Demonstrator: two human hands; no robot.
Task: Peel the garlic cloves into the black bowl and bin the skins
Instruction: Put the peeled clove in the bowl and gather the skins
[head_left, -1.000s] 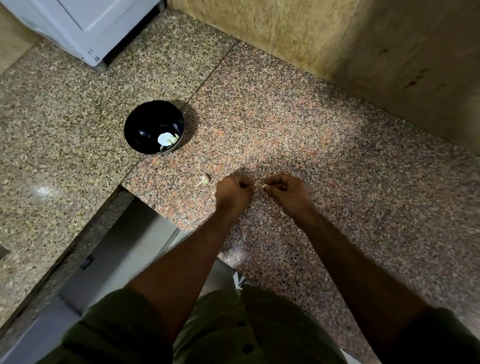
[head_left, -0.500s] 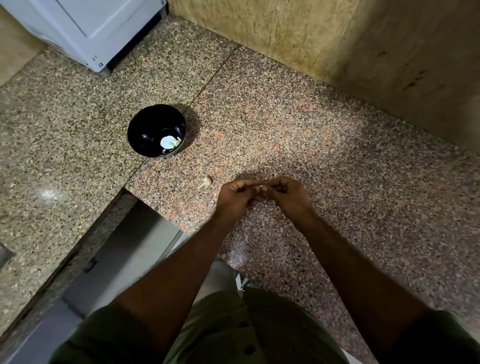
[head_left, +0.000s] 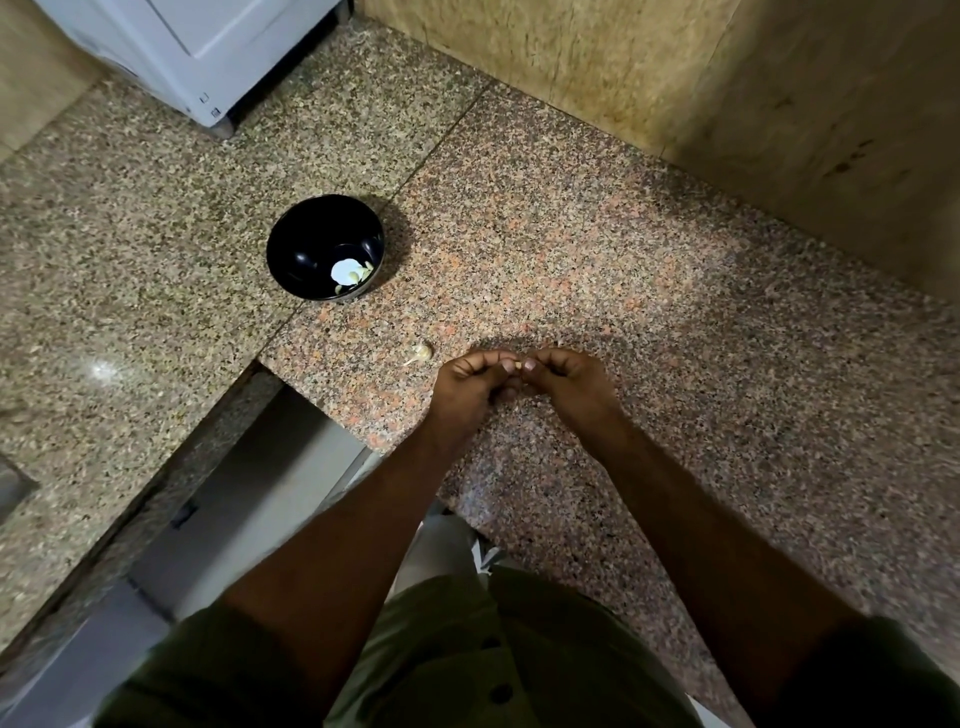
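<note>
A black bowl (head_left: 322, 244) stands on the granite counter (head_left: 571, 249), with pale garlic pieces (head_left: 349, 272) lying at its bottom right. One unpeeled garlic clove (head_left: 422, 353) lies on the counter just left of my hands. My left hand (head_left: 470, 382) and my right hand (head_left: 566, 379) meet fingertip to fingertip above the counter's front part. Together they pinch a small garlic clove (head_left: 517, 367), mostly hidden by the fingers.
A white appliance (head_left: 208, 47) sits at the back left corner. A tan wall (head_left: 727, 93) runs along the back and right. The counter's front edge steps inward left of my arms, with the floor (head_left: 249, 493) below.
My hands were a little apart one second ago. They have come together, so both now pinch the clove between their fingertips.
</note>
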